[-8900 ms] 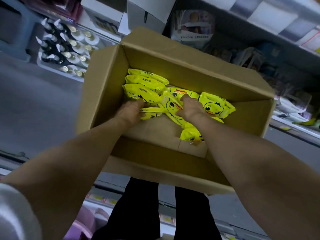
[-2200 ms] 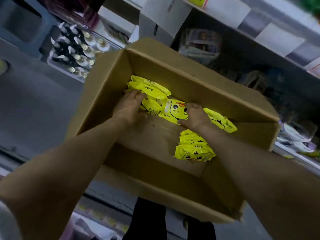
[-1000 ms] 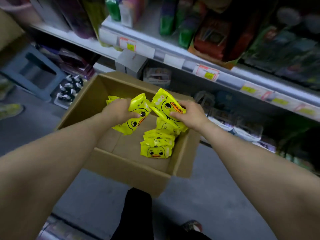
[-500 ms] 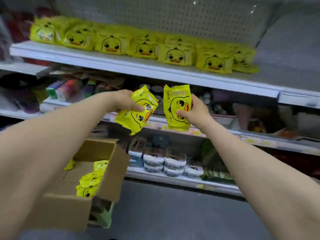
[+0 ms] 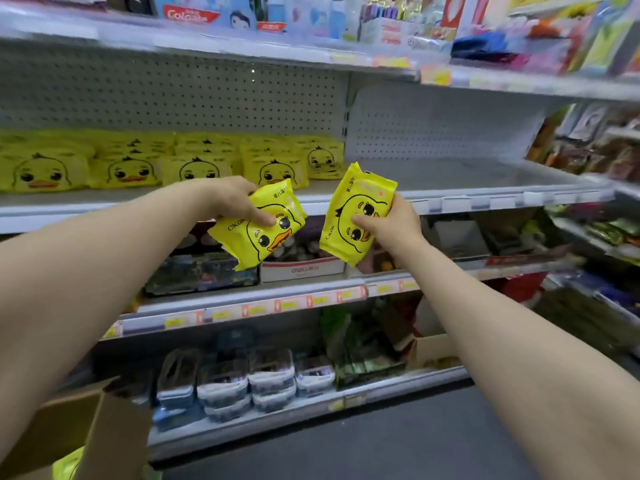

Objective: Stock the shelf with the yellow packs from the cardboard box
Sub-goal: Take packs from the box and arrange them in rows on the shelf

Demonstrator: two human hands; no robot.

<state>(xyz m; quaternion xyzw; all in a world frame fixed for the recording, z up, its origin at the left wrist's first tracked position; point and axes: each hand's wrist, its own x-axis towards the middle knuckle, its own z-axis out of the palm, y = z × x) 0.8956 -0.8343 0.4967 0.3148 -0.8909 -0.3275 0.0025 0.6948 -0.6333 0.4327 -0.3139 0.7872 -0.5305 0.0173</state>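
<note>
Raised toward shelf (image 5: 467, 199): left hand (image 5: 231, 199), right hand (image 5: 393, 227) gripping packs (image 5: 265, 242).

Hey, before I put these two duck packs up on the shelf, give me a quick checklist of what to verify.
1. Left hand grips the left pack: ok, fingers curled over it.
2. Right hand grips the right pack: ok.
3. Bare space on the shelf, right of the stocked row: ok.
4. Both packs level with that shelf: not ok, they hang slightly below its edge.
5. Left hand holds only one pack: cannot tell, a second edge may show behind.
6. More packs in the cardboard box: cannot tell, its inside is mostly out of view.
</note>
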